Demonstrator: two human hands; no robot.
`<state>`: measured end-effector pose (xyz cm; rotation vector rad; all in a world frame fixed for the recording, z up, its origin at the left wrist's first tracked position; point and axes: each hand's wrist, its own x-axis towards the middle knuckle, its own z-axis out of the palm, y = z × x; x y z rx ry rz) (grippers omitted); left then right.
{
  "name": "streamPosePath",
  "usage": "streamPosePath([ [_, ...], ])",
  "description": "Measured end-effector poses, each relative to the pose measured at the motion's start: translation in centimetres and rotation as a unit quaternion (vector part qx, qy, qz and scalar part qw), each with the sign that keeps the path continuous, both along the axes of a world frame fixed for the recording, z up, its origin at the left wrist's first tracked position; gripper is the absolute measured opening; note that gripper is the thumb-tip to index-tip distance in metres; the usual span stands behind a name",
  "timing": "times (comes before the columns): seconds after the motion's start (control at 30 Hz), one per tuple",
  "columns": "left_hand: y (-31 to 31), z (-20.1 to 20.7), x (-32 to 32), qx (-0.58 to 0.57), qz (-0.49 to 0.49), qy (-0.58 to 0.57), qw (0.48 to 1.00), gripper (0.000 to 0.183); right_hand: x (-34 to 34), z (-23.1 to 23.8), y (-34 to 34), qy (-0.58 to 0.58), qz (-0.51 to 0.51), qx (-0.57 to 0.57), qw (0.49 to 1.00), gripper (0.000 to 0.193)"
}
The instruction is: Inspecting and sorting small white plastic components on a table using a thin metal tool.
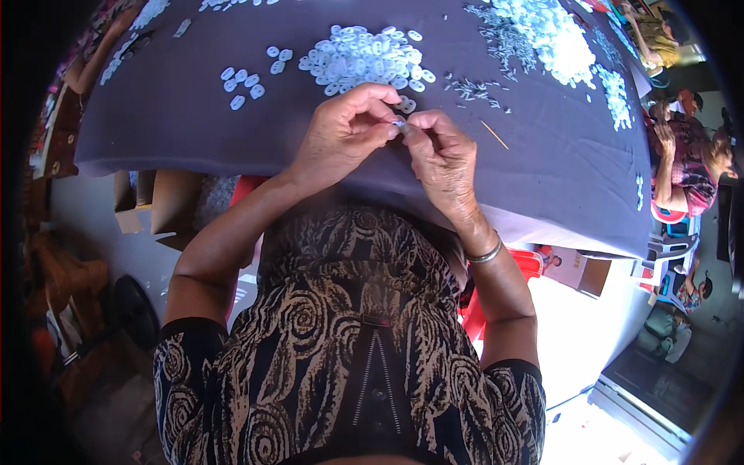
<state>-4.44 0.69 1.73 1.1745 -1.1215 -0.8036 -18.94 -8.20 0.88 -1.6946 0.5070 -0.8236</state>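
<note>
My left hand (346, 128) and my right hand (446, 159) meet over the near part of the cloth-covered table. Thumbs and fingertips of both are pinched on a small whitish plastic piece (399, 122), mostly hidden by the fingers. Just beyond them lies a heap of white oval plastic pieces (360, 58), each with dark holes. One or two more ovals (406, 104) rest right behind my fingertips. Off to the left, several loose ovals (238, 80) form a small group. Past my right hand is a scatter of small dark grey pins or screws (477, 91).
A thin wooden stick (494, 134) lies right of my hands on the dark tablecloth (558, 170). Larger piles of white pieces (542, 39) and grey pins (508, 43) are at the far right. Other people (686, 163) sit along the sides. Cardboard boxes (174, 201) stand beneath the table's left side.
</note>
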Motion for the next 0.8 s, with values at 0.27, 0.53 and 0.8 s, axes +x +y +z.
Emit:
streamPosePath([
  [0.27, -0.1, -0.4, 0.3, -0.001, -0.002, 0.012, 1.0, 0.034, -2.6, 2.7, -6.0, 0.142, -0.123, -0.234, 0.954, 0.006],
  [0.53, -0.2, -0.8, 0.3, 0.026, -0.002, 0.023, 0.999, 0.033, -2.1, 2.5, -8.6, 0.239, -0.051, -0.34, 0.908, 0.008],
  [0.8, -0.5, -1.6, 0.5, 0.019, -0.001, 0.051, 0.999, 0.035, -1.3, 2.0, -9.2, 0.277, -0.037, -0.39, 0.877, 0.007],
])
